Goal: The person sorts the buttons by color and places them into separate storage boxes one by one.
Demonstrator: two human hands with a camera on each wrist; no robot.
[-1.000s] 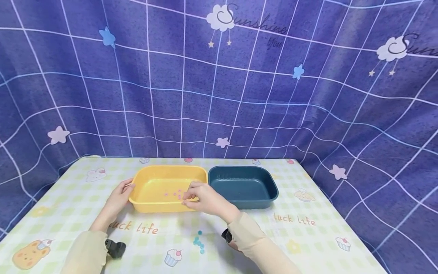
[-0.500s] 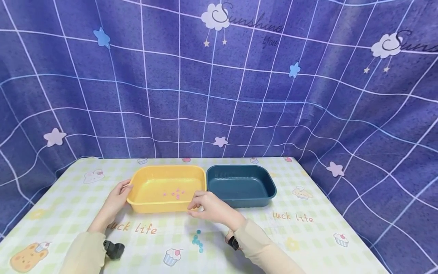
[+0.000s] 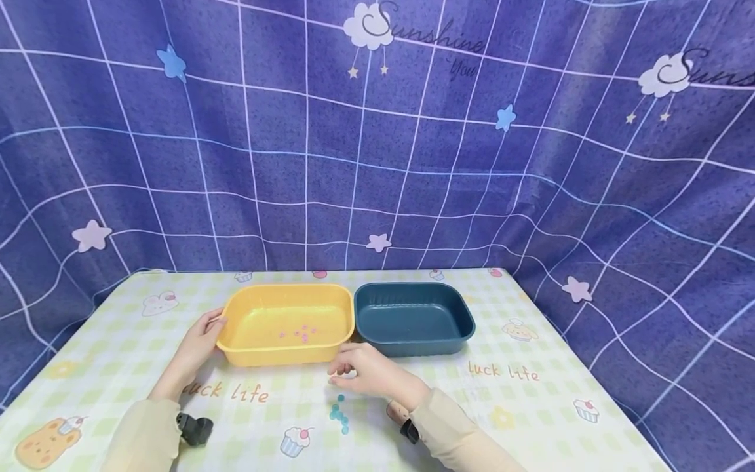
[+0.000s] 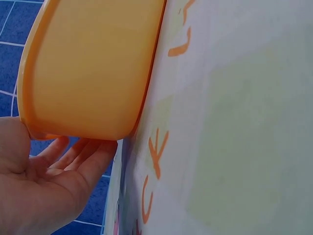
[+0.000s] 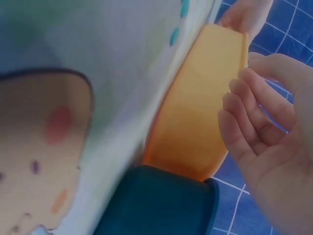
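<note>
A yellow plastic tray [image 3: 277, 356] stands on the table with several small pink beads [image 3: 304, 333] inside. My left hand [image 3: 197, 341] holds its left end, thumb at the rim and fingers against the outer wall [image 4: 93, 98]. My right hand [image 3: 371, 373] is just in front of the tray's near right corner, fingers loosely curled with thumb and forefinger apart; nothing shows between them. Several small turquoise beads [image 3: 338, 414] lie on the tablecloth, close in front of that hand's fingertips.
A dark teal tray [image 3: 413, 349] stands right against the yellow tray's right end, nothing visible in it. A patterned cloth [image 3: 236, 426] covers the table, and a blue gridded curtain [image 3: 283, 170] hangs behind. Each wrist carries a small black camera [image 3: 194, 429].
My right hand has drawn back from over the yellow tray's near rim toward me, slightly rightward, nearing the turquoise beads. My left hand stays at the tray's left end.
</note>
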